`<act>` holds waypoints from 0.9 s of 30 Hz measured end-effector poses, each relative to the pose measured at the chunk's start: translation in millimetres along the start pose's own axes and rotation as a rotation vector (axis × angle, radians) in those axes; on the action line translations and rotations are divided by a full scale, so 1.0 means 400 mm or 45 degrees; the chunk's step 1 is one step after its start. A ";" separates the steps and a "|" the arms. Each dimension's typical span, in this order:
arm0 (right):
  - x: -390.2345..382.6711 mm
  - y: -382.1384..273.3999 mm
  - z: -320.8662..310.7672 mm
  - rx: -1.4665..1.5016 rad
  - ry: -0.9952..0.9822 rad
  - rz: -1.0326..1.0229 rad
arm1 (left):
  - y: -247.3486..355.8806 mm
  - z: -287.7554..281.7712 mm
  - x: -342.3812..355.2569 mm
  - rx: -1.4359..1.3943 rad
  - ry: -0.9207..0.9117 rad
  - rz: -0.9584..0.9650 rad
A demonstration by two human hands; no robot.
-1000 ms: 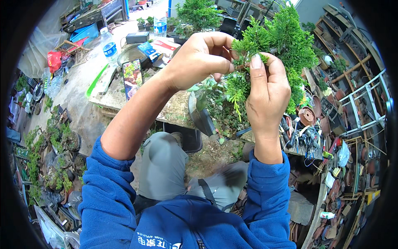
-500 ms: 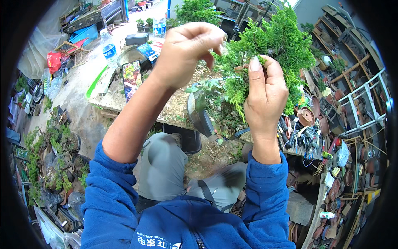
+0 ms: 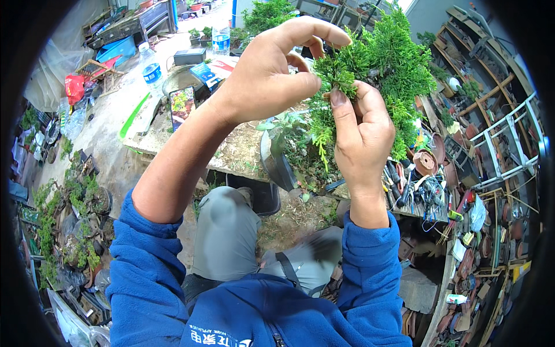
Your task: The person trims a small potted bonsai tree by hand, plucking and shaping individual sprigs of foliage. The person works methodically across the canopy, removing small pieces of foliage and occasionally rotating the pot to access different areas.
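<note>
A bushy green conifer tree (image 3: 399, 66) with scaly foliage rises from the table in front of me. My right hand (image 3: 365, 130) pinches a leafy conifer sprig (image 3: 336, 72) of it between thumb and fingers. To the left of that sprig is my left hand (image 3: 274, 72), its thumb and index finger apart and curved round the sprig's side, with nothing visibly gripped. A dark curved pot or trough (image 3: 273, 159) is below the hands, partly covered by broad grey-green leaves (image 3: 283, 124). The tree's trunk is hidden by foliage and my right hand.
A phone (image 3: 182, 107), a dark box (image 3: 189, 56) and two water bottles (image 3: 151, 70) stand or lie on the left of the worktable (image 3: 240, 153). Tools (image 3: 404, 185) and a brown pot (image 3: 425, 163) crowd its right side. A black bin (image 3: 269, 196) sits below.
My left hand has moved right and its fingers have spread toward the foliage. My right hand has shifted slightly left and down, still pinching, with the sprig now standing between the hands.
</note>
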State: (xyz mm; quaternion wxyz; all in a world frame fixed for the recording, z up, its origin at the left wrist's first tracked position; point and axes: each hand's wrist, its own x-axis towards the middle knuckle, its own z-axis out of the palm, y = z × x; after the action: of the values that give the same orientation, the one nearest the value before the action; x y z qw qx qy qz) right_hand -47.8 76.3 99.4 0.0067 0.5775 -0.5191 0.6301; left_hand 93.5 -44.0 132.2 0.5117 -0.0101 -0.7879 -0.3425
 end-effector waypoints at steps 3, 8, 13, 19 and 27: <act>-0.001 0.003 0.001 0.008 0.011 0.012 | 0.009 -0.007 0.011 0.211 -0.059 0.208; -0.005 -0.007 -0.001 0.009 0.028 0.038 | 0.021 -0.013 0.027 0.471 -0.193 0.354; -0.003 -0.013 -0.003 -0.089 0.000 0.021 | 0.019 -0.026 0.033 0.602 -0.285 0.353; -0.002 -0.016 -0.009 -0.169 -0.066 0.055 | 0.016 -0.050 0.026 0.605 -0.299 0.388; -0.003 -0.011 0.001 -0.153 -0.038 0.036 | -0.004 -0.070 0.018 0.527 -0.388 0.267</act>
State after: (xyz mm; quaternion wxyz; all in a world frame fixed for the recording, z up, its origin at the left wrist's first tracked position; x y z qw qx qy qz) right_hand -44.5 78.9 101.4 0.0248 0.5780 -0.5640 0.5893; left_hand 111.9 -63.0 144.2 0.4110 -0.0383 -0.9036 -0.1142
